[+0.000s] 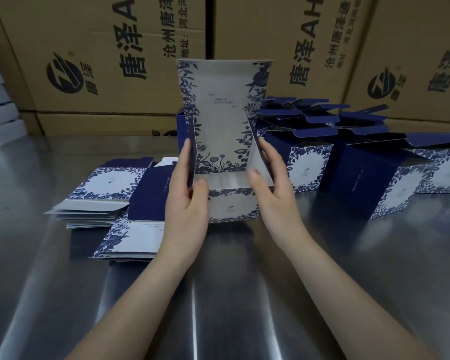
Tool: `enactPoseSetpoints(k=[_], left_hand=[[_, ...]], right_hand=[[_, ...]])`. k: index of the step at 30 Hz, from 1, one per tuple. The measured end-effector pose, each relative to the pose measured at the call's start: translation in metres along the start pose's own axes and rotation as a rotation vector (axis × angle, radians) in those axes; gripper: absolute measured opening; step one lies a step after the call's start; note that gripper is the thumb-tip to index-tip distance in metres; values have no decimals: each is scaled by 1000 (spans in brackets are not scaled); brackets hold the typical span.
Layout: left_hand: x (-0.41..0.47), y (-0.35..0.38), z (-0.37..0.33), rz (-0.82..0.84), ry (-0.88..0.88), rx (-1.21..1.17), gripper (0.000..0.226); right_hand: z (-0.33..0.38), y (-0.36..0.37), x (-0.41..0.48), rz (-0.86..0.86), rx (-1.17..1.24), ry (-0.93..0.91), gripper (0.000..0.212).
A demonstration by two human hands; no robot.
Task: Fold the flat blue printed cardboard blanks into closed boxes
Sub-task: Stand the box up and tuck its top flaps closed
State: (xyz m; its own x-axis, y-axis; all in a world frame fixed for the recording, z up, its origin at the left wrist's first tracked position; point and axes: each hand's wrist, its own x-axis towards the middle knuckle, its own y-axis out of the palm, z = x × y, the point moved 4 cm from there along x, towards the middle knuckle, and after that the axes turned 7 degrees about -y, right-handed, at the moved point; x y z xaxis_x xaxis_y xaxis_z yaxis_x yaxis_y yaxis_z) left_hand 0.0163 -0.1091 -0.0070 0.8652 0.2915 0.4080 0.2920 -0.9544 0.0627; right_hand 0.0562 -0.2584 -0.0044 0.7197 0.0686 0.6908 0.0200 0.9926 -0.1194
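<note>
Surface: steel table [234, 294], cartons [109, 35] behind.
Box [224, 120]: judged light, easily creased.
Grip: side flaps [256, 159] pinched by left hand [186, 193], right hand [270, 183].

Single head-worn wide-angle view. Looks forward and down, close over steel table [244, 294] filling 6 o'clock half. Faces wall of brown cartons [102, 61] at 12 o'clock.

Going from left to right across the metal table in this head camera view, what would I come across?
A stack of flat blanks → left hand → half-folded box, pinched by its side flaps → right hand → standing boxes with top flaps open.
</note>
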Motion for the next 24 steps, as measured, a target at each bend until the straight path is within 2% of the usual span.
enactPoseSetpoints(k=[4,7,15,24], left_hand=[[0,3,7,10,-122,27,73],[-3,6,10,24,-150,66,69],[-7,8,12,12,-143,97,72],[-7,8,7,3,-80,75,74]], right_hand=[[-4,-5,1,-94,28,28,35],[-7,-4,-1,-107,37,37,29],[-11,-6,-1,-124,24,83,31],[-6,-6,-2,-113,-43,10,40]])
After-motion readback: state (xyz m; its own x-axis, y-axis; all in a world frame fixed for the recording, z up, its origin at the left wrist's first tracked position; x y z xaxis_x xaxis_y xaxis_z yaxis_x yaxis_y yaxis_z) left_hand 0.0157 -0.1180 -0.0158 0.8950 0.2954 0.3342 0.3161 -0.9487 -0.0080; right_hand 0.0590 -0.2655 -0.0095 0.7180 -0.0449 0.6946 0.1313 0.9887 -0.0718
